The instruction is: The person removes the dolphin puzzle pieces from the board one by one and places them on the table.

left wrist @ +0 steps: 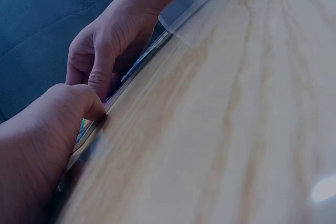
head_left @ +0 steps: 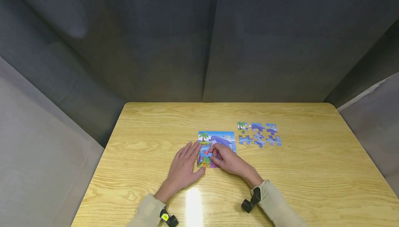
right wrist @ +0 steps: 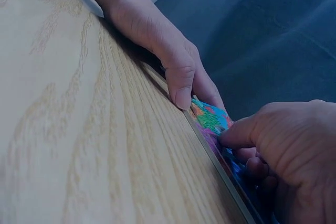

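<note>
A dolphin jigsaw board (head_left: 204, 137), with a palm tree and sea creatures on it, lies on the table. My left hand (head_left: 184, 166) lies at its left side, fingers stretched along the edge and the thumb by the near corner. In the right wrist view that left thumb (right wrist: 182, 90) presses at the board's rim. Over the board's lower middle, my right hand (head_left: 229, 159) has curled fingers, thumb and fingertips down at the picture. I cannot tell whether a puzzle piece is between them. The right hand (left wrist: 107, 51) hides part of the board.
Several loose jigsaw pieces (head_left: 274, 140) lie in two rows on the table (head_left: 149, 126), right of the board and farther back. Dark curtains (head_left: 156, 47) hang behind the table.
</note>
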A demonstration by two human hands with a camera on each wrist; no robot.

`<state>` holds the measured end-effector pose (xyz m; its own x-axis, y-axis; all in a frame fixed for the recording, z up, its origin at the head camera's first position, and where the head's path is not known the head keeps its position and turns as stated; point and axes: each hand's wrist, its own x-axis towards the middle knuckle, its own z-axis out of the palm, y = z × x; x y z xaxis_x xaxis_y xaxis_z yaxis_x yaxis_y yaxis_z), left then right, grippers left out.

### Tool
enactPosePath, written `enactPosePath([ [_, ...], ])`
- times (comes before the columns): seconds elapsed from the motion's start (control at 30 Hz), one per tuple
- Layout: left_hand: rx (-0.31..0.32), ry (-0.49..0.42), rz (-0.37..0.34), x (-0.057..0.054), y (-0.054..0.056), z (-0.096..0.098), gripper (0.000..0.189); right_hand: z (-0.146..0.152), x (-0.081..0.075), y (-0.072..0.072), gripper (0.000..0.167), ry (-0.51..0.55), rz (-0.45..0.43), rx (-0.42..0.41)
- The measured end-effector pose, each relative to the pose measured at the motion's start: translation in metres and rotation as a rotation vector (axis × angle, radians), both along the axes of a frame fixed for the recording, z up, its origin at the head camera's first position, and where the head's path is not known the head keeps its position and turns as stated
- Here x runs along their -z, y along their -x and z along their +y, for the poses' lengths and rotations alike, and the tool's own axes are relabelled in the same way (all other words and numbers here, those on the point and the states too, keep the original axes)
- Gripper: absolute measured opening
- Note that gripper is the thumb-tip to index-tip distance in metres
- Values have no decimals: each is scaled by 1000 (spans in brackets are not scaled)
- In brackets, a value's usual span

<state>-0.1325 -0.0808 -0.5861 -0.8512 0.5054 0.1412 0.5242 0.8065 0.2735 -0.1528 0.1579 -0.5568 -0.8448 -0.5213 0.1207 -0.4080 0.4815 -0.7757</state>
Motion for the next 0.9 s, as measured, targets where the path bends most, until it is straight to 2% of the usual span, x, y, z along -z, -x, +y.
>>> enactPosePath([
  [0.33, -8, 2, -17, -3, 0, 1, 87, -3, 3, -1, 12, 10, 36, 24],
  [0.57, -1, -7, -5, -2, 0, 1, 87, -4, 0, -1, 10, 20, 16, 31],
  [0.9, 1, -21, -2, 0, 1, 0, 87, -3, 1, -2, 10, -30, 58, 15],
])
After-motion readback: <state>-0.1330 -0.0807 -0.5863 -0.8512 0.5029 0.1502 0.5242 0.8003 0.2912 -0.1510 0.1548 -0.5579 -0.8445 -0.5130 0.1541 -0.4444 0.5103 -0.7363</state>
